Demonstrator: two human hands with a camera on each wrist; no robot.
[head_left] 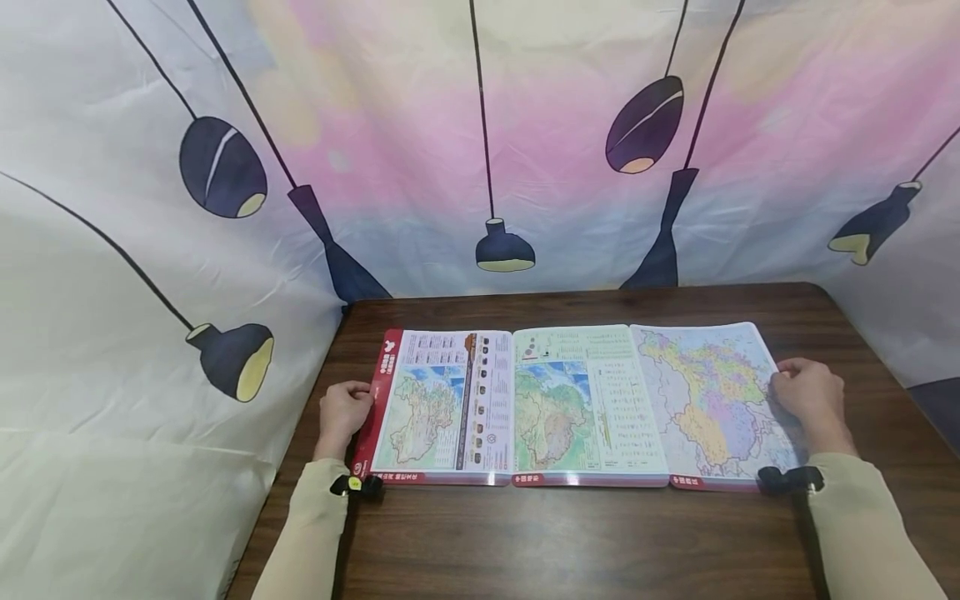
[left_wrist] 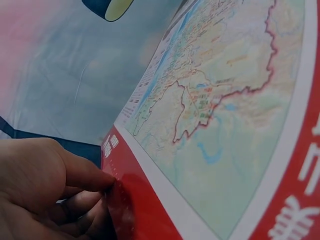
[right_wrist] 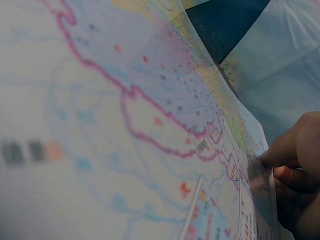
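A glossy three-panel folded map (head_left: 577,406) lies spread open on the dark wooden table (head_left: 570,542), each panel printed with a coloured map. My left hand (head_left: 345,412) pinches the red left edge of the map (left_wrist: 131,197), thumb on top and fingers (left_wrist: 82,207) curled under. Over at the far side, my right hand (head_left: 808,394) pinches the map's right edge (right_wrist: 260,165), thumb (right_wrist: 290,145) lying on the sheet. Both forearms wear beige sleeves with black wrist straps.
A cloth backdrop (head_left: 480,142) printed with dark hanging lamps surrounds the table at the back and sides. The table's left edge (head_left: 300,450) is close beside my left hand. Bare wood shows in front of the map.
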